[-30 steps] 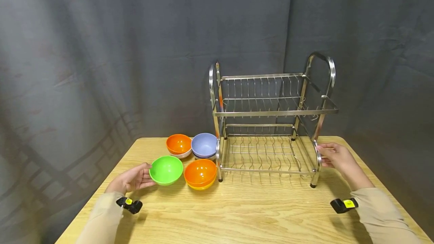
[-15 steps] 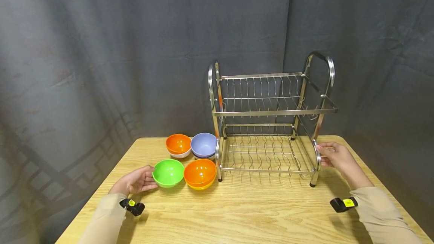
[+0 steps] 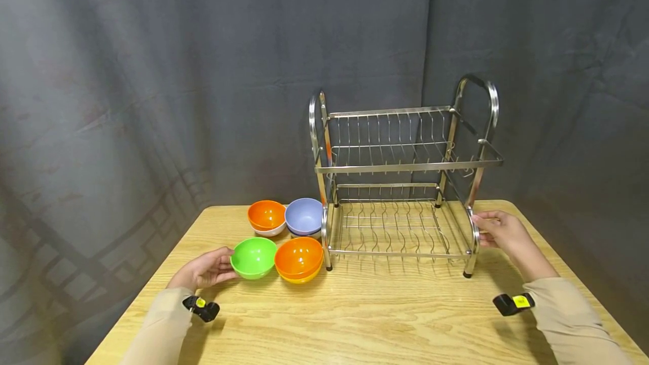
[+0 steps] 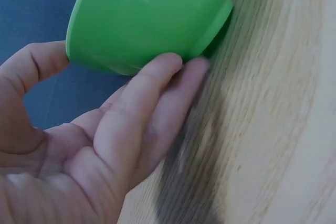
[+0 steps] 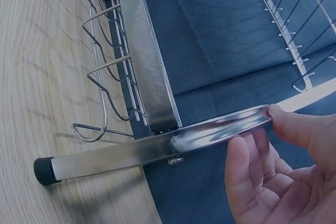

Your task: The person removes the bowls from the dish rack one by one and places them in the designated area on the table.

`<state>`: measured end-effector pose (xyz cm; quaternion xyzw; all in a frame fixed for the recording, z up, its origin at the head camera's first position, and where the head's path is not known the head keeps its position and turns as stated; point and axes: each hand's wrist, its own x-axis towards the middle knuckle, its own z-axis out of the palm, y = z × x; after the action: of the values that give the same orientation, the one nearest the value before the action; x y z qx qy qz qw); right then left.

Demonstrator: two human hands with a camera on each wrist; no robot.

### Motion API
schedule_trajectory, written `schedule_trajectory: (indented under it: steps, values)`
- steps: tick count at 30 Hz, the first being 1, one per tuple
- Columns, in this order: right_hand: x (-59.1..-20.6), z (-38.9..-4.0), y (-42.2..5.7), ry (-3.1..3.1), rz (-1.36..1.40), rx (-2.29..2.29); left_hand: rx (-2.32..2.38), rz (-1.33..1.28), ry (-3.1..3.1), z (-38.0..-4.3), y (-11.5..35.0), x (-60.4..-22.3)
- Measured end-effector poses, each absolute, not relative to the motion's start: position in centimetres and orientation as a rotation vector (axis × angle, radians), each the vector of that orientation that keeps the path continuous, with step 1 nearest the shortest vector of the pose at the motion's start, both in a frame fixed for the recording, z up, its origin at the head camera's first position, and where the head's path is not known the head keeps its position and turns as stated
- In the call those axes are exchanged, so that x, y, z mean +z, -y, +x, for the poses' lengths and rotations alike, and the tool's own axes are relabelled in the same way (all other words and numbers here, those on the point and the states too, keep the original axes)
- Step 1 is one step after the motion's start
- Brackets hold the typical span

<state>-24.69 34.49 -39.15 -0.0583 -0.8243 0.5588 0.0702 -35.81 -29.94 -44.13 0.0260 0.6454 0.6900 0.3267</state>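
A green bowl (image 3: 253, 258) sits on the table at the left front of a group of bowls, in the head view. My left hand (image 3: 208, 268) holds it from the left. In the left wrist view the thumb touches the bowl's rim and the fingertips (image 4: 169, 62) meet its lower side near the base. A two-tier metal dish rack (image 3: 400, 254) stands right of the bowls. My right hand (image 3: 504, 234) pinches the rack's right front upright between thumb and fingers, seen close up in the right wrist view on the curved metal tube (image 5: 226, 129).
An orange bowl (image 3: 299, 258) is stacked in a yellow one right beside the green bowl. Behind stand an orange bowl (image 3: 266, 215) on a white one and a blue bowl (image 3: 304, 216) on a darker one. A grey curtain (image 3: 253, 72) hangs behind the wooden table (image 3: 355, 320).
The green bowl has moved slightly right and down onto the table beside the orange and yellow stack, with my left hand on it. My right hand keeps its grip on the rack.
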Motion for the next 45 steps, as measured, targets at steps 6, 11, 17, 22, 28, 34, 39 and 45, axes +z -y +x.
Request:
schedule_trajectory:
  steps: [6, 11, 17, 22, 28, 34, 39, 45]
  values:
    - [-39.2, -24.7, -34.4, 2.478, -0.177, 1.674, 1.86, -0.037, -1.693, -35.7, 29.5, -44.1]
    - [-39.3, -24.8, -34.3, 2.473, -0.166, 1.673, 1.847, -0.022, -1.726, -35.6, 29.5, -44.0]
    - [-39.2, -24.9, -33.9, 2.486, -0.173, 1.673, 1.797, 0.015, -1.75, -35.6, 29.9, -44.5]
    - [-39.2, -24.9, -33.6, 2.498, -0.174, 1.675, 1.769, -0.005, -1.798, -35.4, 30.1, -44.8]
    - [-39.3, -25.1, -33.8, 2.509, -0.163, 1.664, 1.662, -0.067, -2.017, -35.2, 29.8, -44.2]
    - [-39.3, -25.2, -34.1, 2.528, -0.133, 1.609, 1.491, -0.15, -2.399, -35.2, 28.8, -41.6]
    - [-39.3, -25.2, -34.3, 2.538, -0.081, 1.554, 1.381, -0.072, -2.701, -35.3, 27.2, -39.2]
    - [-39.1, -25.0, -34.9, 2.607, 0.037, 1.429, 0.921, 0.051, -3.202, -34.3, 24.5, -36.2]
